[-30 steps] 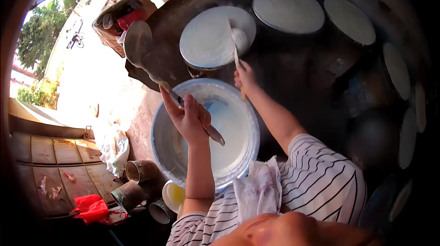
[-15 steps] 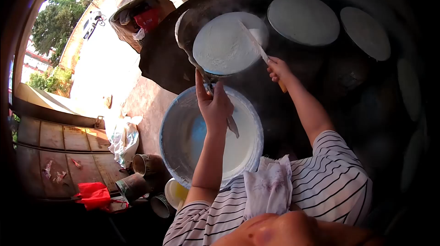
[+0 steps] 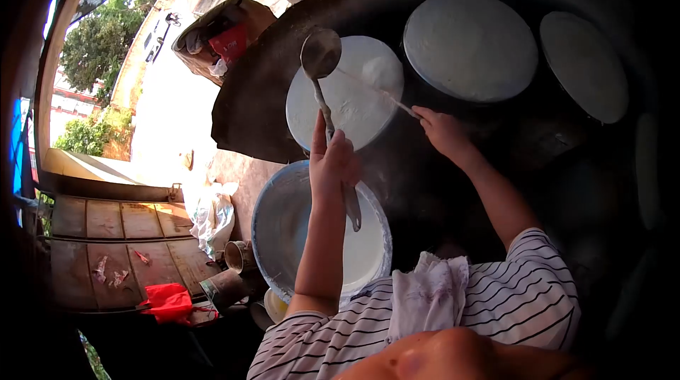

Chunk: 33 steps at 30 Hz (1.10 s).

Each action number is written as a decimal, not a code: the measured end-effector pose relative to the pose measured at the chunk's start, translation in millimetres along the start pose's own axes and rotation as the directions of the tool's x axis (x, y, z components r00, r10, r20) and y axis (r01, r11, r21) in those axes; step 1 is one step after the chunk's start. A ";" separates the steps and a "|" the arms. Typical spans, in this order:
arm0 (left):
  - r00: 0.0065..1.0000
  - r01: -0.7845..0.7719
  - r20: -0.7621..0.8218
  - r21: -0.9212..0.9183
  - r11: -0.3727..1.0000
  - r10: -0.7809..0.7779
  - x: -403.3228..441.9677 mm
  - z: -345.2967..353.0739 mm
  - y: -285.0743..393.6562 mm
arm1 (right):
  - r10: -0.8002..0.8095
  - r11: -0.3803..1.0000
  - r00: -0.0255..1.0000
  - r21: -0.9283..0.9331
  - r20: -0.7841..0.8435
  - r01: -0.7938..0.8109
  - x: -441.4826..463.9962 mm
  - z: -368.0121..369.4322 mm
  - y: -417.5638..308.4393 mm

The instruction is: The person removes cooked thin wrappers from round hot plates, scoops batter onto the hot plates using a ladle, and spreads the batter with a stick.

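Note:
My left hand (image 3: 334,160) is closed round the handle of a ladle (image 3: 321,54), whose round bowl is over the left edge of a white-coated round surface (image 3: 340,114). In my right hand (image 3: 443,132) is a thin flat spatula (image 3: 379,91), its blade reaching left across that surface toward the ladle. A raised white mound (image 3: 382,68) shows at the surface's upper right. Below my left hand stands a large basin (image 3: 265,228) with white liquid in it, partly hidden by my left forearm.
More white round surfaces (image 3: 471,47) (image 3: 584,65) curve away to the right on the dark stove. Beyond its left edge is a covered bundle with a red bag (image 3: 228,43). Metal cans (image 3: 223,288), a red bag (image 3: 168,302) and a white sack (image 3: 211,217) are at lower left.
The ladle's bowl has swung right, over the coated surface. The spatula's blade has turned to point more to the left, near the ladle. The view has shifted.

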<state>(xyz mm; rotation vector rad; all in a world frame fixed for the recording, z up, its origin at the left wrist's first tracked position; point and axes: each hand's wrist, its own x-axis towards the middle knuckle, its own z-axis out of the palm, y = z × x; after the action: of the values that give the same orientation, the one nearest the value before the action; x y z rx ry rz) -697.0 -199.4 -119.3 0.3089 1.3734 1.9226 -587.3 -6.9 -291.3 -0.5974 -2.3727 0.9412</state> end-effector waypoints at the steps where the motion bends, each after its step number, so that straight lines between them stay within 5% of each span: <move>1: 0.998 0.059 0.038 -0.097 0.994 -0.056 -1.3 -6.2 10.7 | 0.185 0.982 0.982 0.032 -0.024 -0.184 -11.6 -16.5 -5.7; 2: 0.989 0.114 0.101 -0.114 0.987 -0.103 4.0 -12.0 20.0 | 0.354 0.935 0.934 0.047 -0.048 -0.352 -20.3 -29.4 0.1; 3: 0.990 0.128 0.064 -0.100 0.987 -0.122 11.3 -12.7 17.6 | 0.227 0.974 0.967 0.015 -0.119 -0.227 -31.7 -14.2 22.7; 7: 0.983 0.183 0.019 -0.187 0.965 -0.183 67.5 -5.8 -16.1 | 0.200 0.965 0.977 -0.188 0.078 -0.182 -15.2 4.5 -2.4; 10: 0.850 0.524 0.355 -0.647 0.553 -0.390 91.0 -48.2 -23.7 | 0.128 0.988 0.989 -0.078 -0.069 -0.133 -0.5 -10.3 30.0; 11: 0.827 0.553 0.363 -0.661 0.507 -0.429 86.5 -45.6 -15.7 | 0.181 0.980 0.983 -0.083 -0.020 -0.182 0.6 -18.3 25.6; 14: 0.838 0.523 0.306 -0.687 0.505 -0.453 101.6 -43.8 -19.1 | 0.053 0.994 0.992 0.089 0.116 -0.063 5.7 -12.5 14.4; 18: 0.840 0.535 0.356 -0.676 0.507 -0.410 117.5 -42.6 -23.2 | 0.266 0.950 0.959 0.142 0.101 -0.278 -23.4 -22.6 3.9; 19: 0.849 0.518 0.320 -0.659 0.545 -0.420 113.3 -45.8 -24.8 | 0.412 0.877 0.908 0.239 0.073 -0.417 -36.6 -18.8 2.4; 21: 0.888 0.391 0.136 -0.726 0.565 -0.439 93.5 -51.0 -44.2 | 0.515 0.733 0.801 0.328 0.305 -0.596 -66.7 -8.7 -31.6; 24: 0.904 0.108 -0.284 -0.572 0.813 -0.320 70.3 3.1 -77.7 | 0.514 0.670 0.721 0.307 0.466 -0.676 -43.6 -0.6 -68.7; 25: 0.962 0.098 -0.138 -0.634 0.767 -0.236 81.0 -17.5 -106.0 | 0.404 0.791 0.841 0.323 0.360 -0.519 -40.6 10.5 -61.2; 26: 0.954 0.080 -0.150 -0.706 0.704 -0.258 89.6 -21.3 -113.4 | 0.307 0.847 0.914 0.360 0.266 -0.390 -33.2 18.5 -53.9; 28: 0.899 0.422 0.416 -0.907 0.016 -0.139 77.2 -22.5 -81.9 | 0.148 0.939 0.976 0.286 0.160 -0.189 -18.6 -0.9 -61.5; 30: 0.874 0.467 0.466 -0.884 -0.028 -0.138 44.2 -6.4 -36.3 | 0.191 0.867 0.972 0.487 -0.134 -0.103 -11.6 18.6 -24.9; 33: 0.810 0.586 0.585 -0.810 0.022 -0.040 -4.0 11.9 -3.8 | 0.240 0.909 0.970 0.342 0.031 -0.236 -51.0 23.5 -12.2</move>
<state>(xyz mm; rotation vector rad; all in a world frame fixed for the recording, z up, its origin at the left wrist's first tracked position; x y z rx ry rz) -685.7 -193.0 -117.1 -0.2996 -0.4102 1.7443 -564.6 -55.3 -312.4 -0.7583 -2.0820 1.4181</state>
